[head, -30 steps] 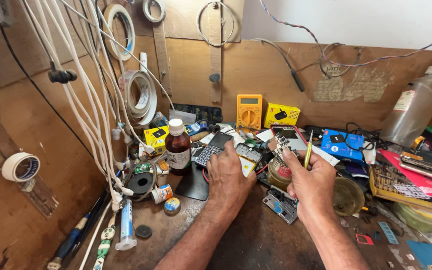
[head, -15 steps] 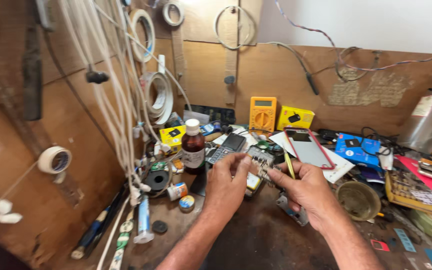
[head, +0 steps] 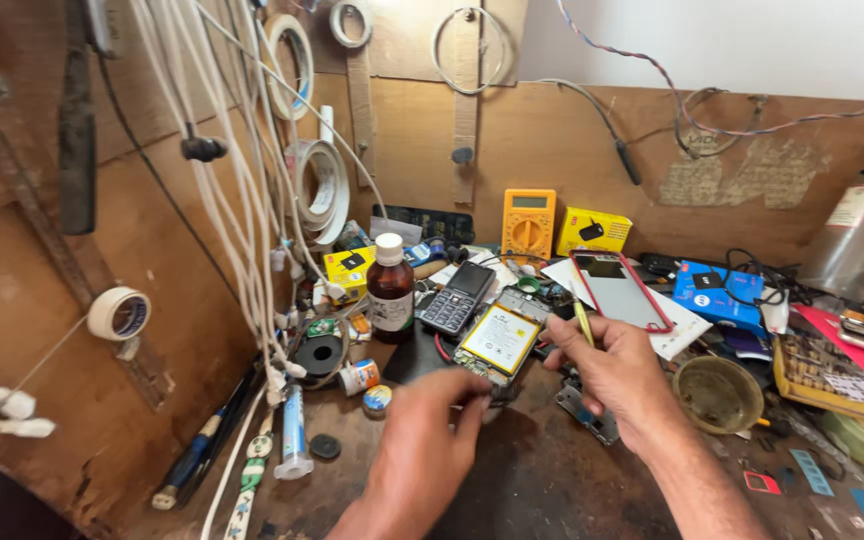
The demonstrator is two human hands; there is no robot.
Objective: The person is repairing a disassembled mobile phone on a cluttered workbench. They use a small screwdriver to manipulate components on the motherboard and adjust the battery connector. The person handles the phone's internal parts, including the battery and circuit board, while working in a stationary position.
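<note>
A roll of white tape (head: 118, 313) hangs on the wooden wall far to the left of the brown bottle (head: 390, 288). A bunch of white cables (head: 242, 230) hangs down between that tape and the bottle. Below the cables, a clear tube (head: 293, 435) lies on the desk (head: 542, 490), down and left of the bottle. The brown bottle has a white cap and stands upright on the desk. Just right of the bottle lies a black keypad phone (head: 457, 297).

The left hand (head: 422, 450) is below and to the right of the bottle. Its fingers are closed on the bottom edge of an opened phone with a yellow battery (head: 498, 343) and hold it. This phone lies tilted, right of the bottle and just below the keypad phone. Behind it, up and to the right of the bottle, a yellow multimeter (head: 528, 222) stands against the back wall, with a small yellow box (head: 592, 231) beside it.

The right hand (head: 612, 375) is farther right of the bottle, close to the opened phone. Its fingers are pinched around a thin yellow tool (head: 584, 324) that points up. Above this hand lies a phone with a red rim (head: 620, 290). Still farther right of the bottle sit a blue box (head: 717, 293) and a round dish (head: 718, 393).
</note>
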